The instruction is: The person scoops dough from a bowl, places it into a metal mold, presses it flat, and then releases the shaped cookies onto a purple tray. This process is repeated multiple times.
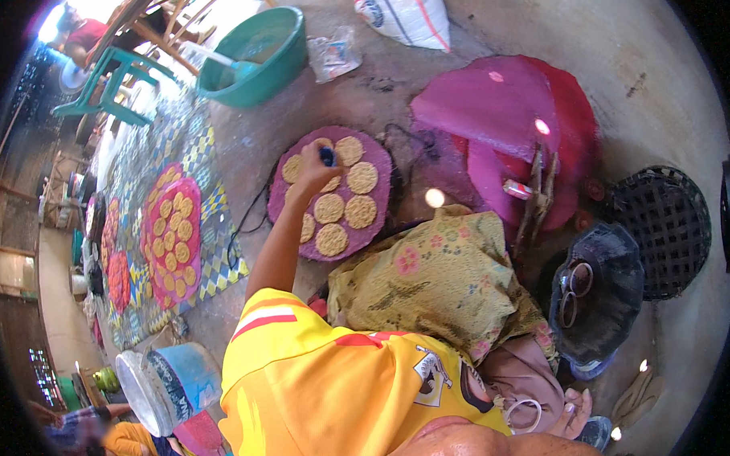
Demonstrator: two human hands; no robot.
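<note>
My left hand (pixel 316 172) reaches over a round purple mat (pixel 301 234) bearing several flat, round, grainy tan cakes (pixel 362 178). Its fingers grip a small dark-blue object (pixel 327 155) above the cakes near the mat's upper middle. My right hand (pixel 576 413) shows partly at the lower right, fingers curled beside mauve cloth (pixel 523 367) and a small dark bowl (pixel 597 437); what it holds, if anything, is unclear. A white ring (pixel 524 402) lies left of it. A patterned cloth (pixel 415 274) covers my lap.
Magenta sheets (pixel 489 103) with sticks (pixel 544 189), a black crate (pixel 659 242) and a dark basin (pixel 601 316) are rightward. A green tub (pixel 251 87) and stool (pixel 103 100) stand behind. More cake-laden mats (pixel 192 234), a bucket (pixel 161 388) and other people (pixel 131 449) are leftward.
</note>
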